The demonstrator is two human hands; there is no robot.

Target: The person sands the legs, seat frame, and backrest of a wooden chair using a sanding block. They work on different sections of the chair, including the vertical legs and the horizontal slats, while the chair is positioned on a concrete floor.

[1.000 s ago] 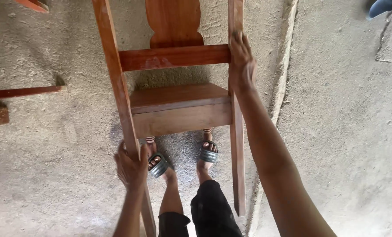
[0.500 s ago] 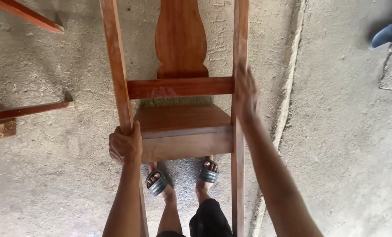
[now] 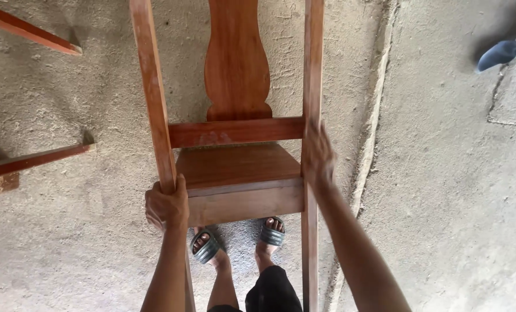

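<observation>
Hands first: our left hand (image 3: 166, 203) is clenched around the left upright of the wooden chair (image 3: 238, 173), low in the frame beside the seat's front corner; our right hand (image 3: 317, 155) lies wrapped against the right upright, just right of centre, at the level of the lower back rail. We cannot tell how far its fingers close behind the post.

Chair: it fills the middle of the frame from top edge to bottom, its vase-shaped back splat (image 3: 236, 63) at upper centre, the seat (image 3: 238, 167) below it, over the concrete floor (image 3: 443, 190). Solid reddish timber of this section is, we judge, stiff and moderately heavy, with a smooth finish that could slip in a loose grip. The two long uprights, where both hands now sit, look to us the soundest holds; the thin splat seems the weakest member.

Smaller items: further wooden rails (image 3: 35, 159) enter at left; a blue shoe (image 3: 500, 53) sits at upper right; our sandalled feet (image 3: 238, 242) show under the seat.
</observation>
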